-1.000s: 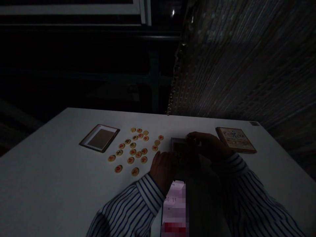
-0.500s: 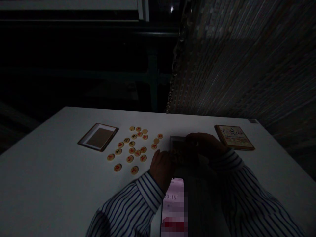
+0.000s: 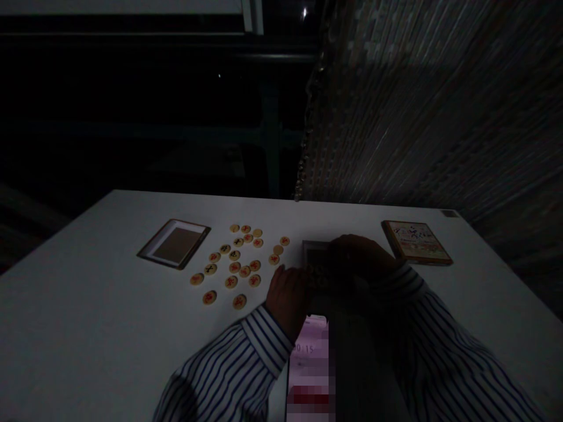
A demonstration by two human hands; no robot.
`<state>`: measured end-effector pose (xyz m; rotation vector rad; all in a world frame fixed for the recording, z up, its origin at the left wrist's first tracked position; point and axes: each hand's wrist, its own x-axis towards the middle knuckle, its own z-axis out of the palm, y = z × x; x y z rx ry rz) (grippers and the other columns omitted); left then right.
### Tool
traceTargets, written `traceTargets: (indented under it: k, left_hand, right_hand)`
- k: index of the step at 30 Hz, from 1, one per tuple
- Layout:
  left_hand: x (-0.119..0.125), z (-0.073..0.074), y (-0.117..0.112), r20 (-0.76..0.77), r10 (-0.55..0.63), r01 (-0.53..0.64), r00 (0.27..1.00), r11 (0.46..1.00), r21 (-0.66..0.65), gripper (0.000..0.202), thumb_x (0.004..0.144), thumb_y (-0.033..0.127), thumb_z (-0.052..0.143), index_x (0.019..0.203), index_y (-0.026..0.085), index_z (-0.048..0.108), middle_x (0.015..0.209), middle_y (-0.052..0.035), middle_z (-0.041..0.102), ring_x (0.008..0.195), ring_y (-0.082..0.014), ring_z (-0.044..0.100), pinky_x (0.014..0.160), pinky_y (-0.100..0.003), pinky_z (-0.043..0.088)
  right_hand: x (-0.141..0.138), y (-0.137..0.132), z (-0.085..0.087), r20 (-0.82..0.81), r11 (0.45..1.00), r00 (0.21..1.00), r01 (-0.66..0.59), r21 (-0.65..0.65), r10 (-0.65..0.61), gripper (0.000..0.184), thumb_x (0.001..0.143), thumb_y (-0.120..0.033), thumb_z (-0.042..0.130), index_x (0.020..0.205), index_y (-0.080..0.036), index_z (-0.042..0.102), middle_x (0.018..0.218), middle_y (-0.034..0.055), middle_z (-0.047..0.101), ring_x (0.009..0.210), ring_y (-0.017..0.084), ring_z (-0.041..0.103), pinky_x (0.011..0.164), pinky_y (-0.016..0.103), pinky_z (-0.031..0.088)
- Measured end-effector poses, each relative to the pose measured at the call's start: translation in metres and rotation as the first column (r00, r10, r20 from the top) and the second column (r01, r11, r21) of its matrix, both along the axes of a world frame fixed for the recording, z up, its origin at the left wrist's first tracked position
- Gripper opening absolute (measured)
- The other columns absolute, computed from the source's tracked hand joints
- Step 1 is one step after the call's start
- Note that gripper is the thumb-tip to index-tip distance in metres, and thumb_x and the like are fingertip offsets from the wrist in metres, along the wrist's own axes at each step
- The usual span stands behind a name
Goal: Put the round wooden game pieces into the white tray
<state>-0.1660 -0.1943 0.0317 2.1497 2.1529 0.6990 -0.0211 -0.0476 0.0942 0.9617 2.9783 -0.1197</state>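
Note:
The scene is very dark. Several round wooden game pieces (image 3: 235, 264) with red or black characters lie scattered on the white table (image 3: 88, 328). My left hand (image 3: 288, 296) rests just right of them, fingers curled against a dark flat object (image 3: 314, 255) in shadow. My right hand (image 3: 358, 255) lies over the same dark object from the right, fingers bent; what either hand holds is hidden. Both sleeves are striped white and blue.
A shallow open box tray (image 3: 175, 244) sits left of the pieces. A printed box lid (image 3: 416, 240) lies at the right. A lit phone screen (image 3: 310, 366) lies near the table's front edge between my arms. A beaded curtain (image 3: 417, 105) hangs behind the table.
The view has shifted slightly. Both hands stay at the dark object with almost no movement.

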Motion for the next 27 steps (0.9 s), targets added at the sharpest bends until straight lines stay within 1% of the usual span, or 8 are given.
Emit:
traceTargets:
  k: [3, 7, 11, 14, 19, 23, 27]
  left_hand:
    - [0.0008, 0.0013, -0.0005, 0.004, 0.010, -0.010, 1.000, 1.000, -0.004, 0.026, 0.078, 0.023, 0.053, 0.104, 0.018, 0.055, 0.099, -0.0051, 0.062, 0.096, -0.0194, 0.053, 0.097, -0.042, 0.030]
    - [0.0017, 0.0011, -0.0026, -0.011, 0.036, -0.035, 0.999, 0.998, 0.048, 0.026, 0.079, 0.023, 0.052, 0.104, 0.016, 0.055, 0.099, -0.0056, 0.062, 0.097, -0.0193, 0.053, 0.097, -0.040, 0.031]
    - [0.0017, -0.0007, -0.0032, -0.015, 0.025, -0.024, 1.000, 0.996, 0.081, 0.026, 0.079, 0.023, 0.051, 0.104, 0.017, 0.055, 0.098, -0.0056, 0.062, 0.096, -0.0193, 0.053, 0.097, -0.040, 0.031]
    - [0.0020, 0.0008, -0.0028, 0.002, 0.032, -0.032, 0.999, 0.995, 0.092, 0.026, 0.079, 0.023, 0.050, 0.104, 0.017, 0.055, 0.097, -0.0058, 0.063, 0.095, -0.0197, 0.054, 0.096, -0.040, 0.032]
    - [0.0024, 0.0044, -0.0028, 0.020, 0.030, -0.031, 0.999, 0.998, 0.059, 0.026, 0.080, 0.023, 0.049, 0.105, 0.017, 0.055, 0.096, -0.0054, 0.063, 0.095, -0.0198, 0.054, 0.096, -0.040, 0.033]
    - [0.0018, 0.0032, -0.0029, 0.013, 0.020, -0.020, 1.000, 0.999, 0.042, 0.029, 0.079, 0.022, 0.051, 0.107, 0.017, 0.054, 0.100, -0.0066, 0.062, 0.098, -0.0204, 0.053, 0.096, -0.042, 0.032]
    - [0.0007, 0.0013, -0.0021, -0.002, 0.014, -0.014, 1.000, 0.999, 0.030, 0.026, 0.079, 0.022, 0.050, 0.104, 0.018, 0.055, 0.097, -0.0067, 0.062, 0.096, -0.0203, 0.053, 0.096, -0.043, 0.032]
  right_hand:
    - [-0.0027, 0.0011, -0.0054, 0.088, 0.998, 0.995, -0.043, 0.054, 0.039, 0.025, 0.079, -0.030, 0.045, 0.095, -0.020, 0.062, 0.090, 0.0074, 0.064, 0.082, 0.020, 0.058, 0.067, 0.029, 0.042]
    - [-0.0043, 0.0017, -0.0085, 0.155, 0.993, 0.987, -0.058, 0.103, 0.041, 0.024, 0.080, -0.031, 0.044, 0.091, -0.019, 0.061, 0.087, 0.0077, 0.064, 0.079, 0.020, 0.059, 0.063, 0.028, 0.040]
    - [-0.0034, 0.0027, -0.0088, 0.169, 0.992, 0.983, -0.085, 0.091, 0.069, 0.020, 0.080, -0.030, 0.045, 0.090, -0.022, 0.061, 0.087, 0.0057, 0.064, 0.079, 0.020, 0.059, 0.062, 0.028, 0.040]
    - [-0.0033, 0.0025, -0.0085, 0.172, 0.992, 0.982, -0.089, 0.085, 0.074, 0.020, 0.080, -0.030, 0.046, 0.091, -0.022, 0.061, 0.086, 0.0058, 0.064, 0.080, 0.020, 0.059, 0.062, 0.028, 0.040]
    - [-0.0044, 0.0019, -0.0079, 0.187, 0.995, 0.980, -0.079, 0.061, 0.067, 0.021, 0.080, -0.030, 0.046, 0.090, -0.021, 0.061, 0.087, 0.0062, 0.064, 0.081, 0.019, 0.058, 0.063, 0.026, 0.039]
    - [-0.0052, 0.0018, -0.0068, 0.188, 0.997, 0.980, -0.067, 0.043, 0.058, 0.021, 0.080, -0.030, 0.046, 0.091, -0.021, 0.061, 0.090, 0.0073, 0.063, 0.082, 0.018, 0.058, 0.062, 0.026, 0.038]
    - [-0.0056, 0.0002, -0.0045, 0.211, 0.997, 0.976, -0.067, 0.031, 0.059, 0.021, 0.082, -0.028, 0.044, 0.091, -0.020, 0.062, 0.091, 0.0087, 0.063, 0.082, 0.018, 0.058, 0.062, 0.026, 0.038]
